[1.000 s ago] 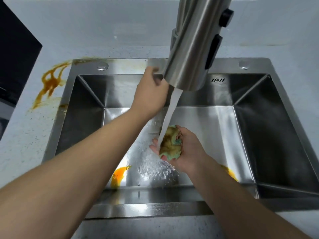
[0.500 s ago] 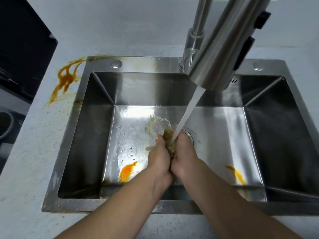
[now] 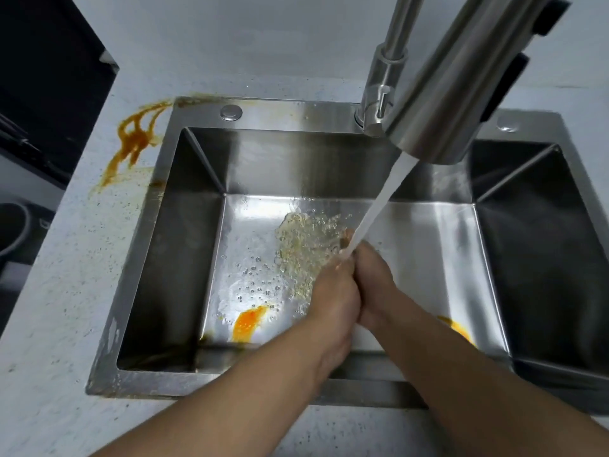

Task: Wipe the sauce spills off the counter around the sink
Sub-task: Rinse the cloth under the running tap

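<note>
Clearly, orange-brown sauce (image 3: 133,143) streaks the speckled white counter (image 3: 66,291) beside the steel sink (image 3: 296,110); left hand (image 3: 333,301) and right hand (image 3: 372,278) clasp together, contents hidden.

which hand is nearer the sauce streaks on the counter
Left. The left hand is down-right of the sauce streaks, inside the sink; the right hand lies just beyond it.

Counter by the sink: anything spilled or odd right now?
Yes. Brown-orange sauce streaks lie on the counter at the back left corner of the sink, running onto its rim. Inside the basin, an orange blob sits near the front wall, and a second blob shows beside the right forearm.
</note>
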